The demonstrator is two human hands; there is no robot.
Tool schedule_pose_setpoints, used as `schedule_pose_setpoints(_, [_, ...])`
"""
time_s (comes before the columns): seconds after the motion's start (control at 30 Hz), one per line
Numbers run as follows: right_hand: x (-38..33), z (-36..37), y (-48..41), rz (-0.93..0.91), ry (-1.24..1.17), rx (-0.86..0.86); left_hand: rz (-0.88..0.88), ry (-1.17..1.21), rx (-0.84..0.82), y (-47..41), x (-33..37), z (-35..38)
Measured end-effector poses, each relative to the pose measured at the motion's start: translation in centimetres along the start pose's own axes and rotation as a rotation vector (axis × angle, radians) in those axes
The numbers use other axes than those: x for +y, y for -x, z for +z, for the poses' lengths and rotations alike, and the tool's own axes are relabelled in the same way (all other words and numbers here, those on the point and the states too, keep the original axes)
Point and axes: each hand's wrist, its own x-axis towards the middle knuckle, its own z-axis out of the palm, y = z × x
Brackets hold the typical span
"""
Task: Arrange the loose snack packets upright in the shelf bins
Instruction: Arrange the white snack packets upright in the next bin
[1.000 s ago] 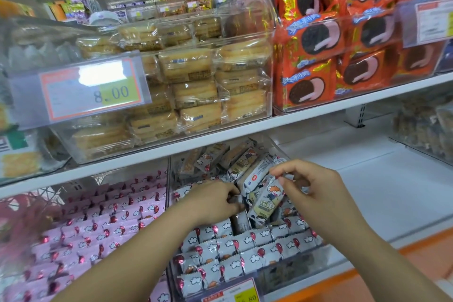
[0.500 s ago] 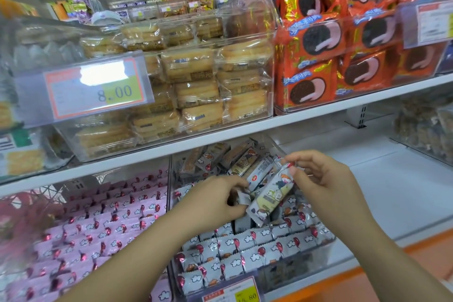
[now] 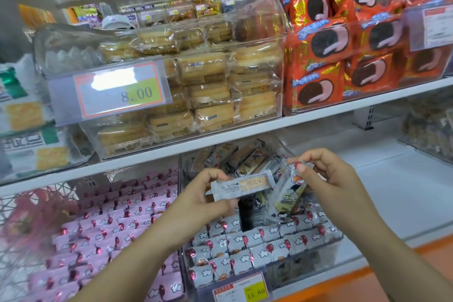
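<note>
My left hand [image 3: 208, 197] grips a grey snack packet [image 3: 241, 186], held level with its printed back up, above the clear bin [image 3: 328, 245] on the lower shelf. My right hand [image 3: 331, 176] pinches the top end of a second packet [image 3: 288, 191], which hangs tilted over the bin. In the bin's front half, grey packets with balloon prints [image 3: 247, 250] stand upright in rows. Loose packets [image 3: 245, 157] lie jumbled at the back. A dark gap [image 3: 247, 213] shows between the rows and the jumble.
Left of the bin, pink packets [image 3: 117, 223] stand in rows. The shelf above carries a clear box of biscuit packs [image 3: 208, 86] with an 8.00 price tag [image 3: 120, 93] and orange cookie packs [image 3: 343, 51]. White bare shelf [image 3: 392, 191] lies to the right. A price label [image 3: 241, 289] hangs on the bin front.
Both hands have risen out of the bin. My left hand now holds a packet level above it, and my right hand has lifted its packet higher and to the right.
</note>
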Motion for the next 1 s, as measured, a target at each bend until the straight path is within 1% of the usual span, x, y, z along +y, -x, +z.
schedule_pose_setpoints(0.13, [-0.1,0.2,0.1,0.034,-0.027,-0.092,0.065,-0.085,-0.031,0.3,-0.1,0.9])
schedule_pose_setpoints(0.23, [0.0,0.2,0.2,0.043,-0.021,-0.135,0.135,-0.132,0.007,0.4,-0.3,1.7])
schedule_pose_setpoints(0.27, [0.0,0.1,0.2,0.048,-0.021,-0.139,0.177,-0.216,0.041,0.5,-0.3,1.8])
schedule_pose_setpoints(0.3, [0.0,0.0,0.2,0.055,-0.018,-0.142,0.233,-0.351,0.079,0.5,-0.5,1.9])
schedule_pose_setpoints(0.37, [0.0,-0.2,0.2,0.069,-0.03,-0.142,0.309,-0.571,0.107,0.9,-0.3,2.2])
schedule_pose_setpoints(0.47, [-0.1,-0.3,0.2,0.117,-0.069,-0.134,0.295,-0.654,0.071,0.9,-0.4,2.4])
schedule_pose_setpoints(0.63, [0.0,-0.1,0.0,0.171,-0.11,-0.135,0.256,-0.651,-0.014,0.6,-0.7,2.6])
schedule_pose_setpoints(0.73, [0.0,0.1,0.1,0.157,-0.109,-0.128,0.179,-0.441,-0.075,0.4,-0.7,2.9])
schedule_pose_setpoints(0.8, [0.0,0.3,0.1,0.137,-0.104,-0.126,0.104,-0.241,-0.085,0.5,-0.3,3.1])
schedule_pose_setpoints(0.83, [0.0,0.4,0.1,0.131,-0.102,-0.126,0.08,-0.19,-0.08,0.4,-0.2,3.1])
schedule_pose_setpoints(0.93, [0.0,0.7,0.3,0.111,-0.11,-0.139,0.072,-0.236,-0.076,-0.3,-0.2,3.4])
schedule_pose_setpoints(1.0, [0.1,0.9,0.3,0.098,-0.127,-0.139,0.038,-0.244,-0.112,-0.8,0.0,3.5])
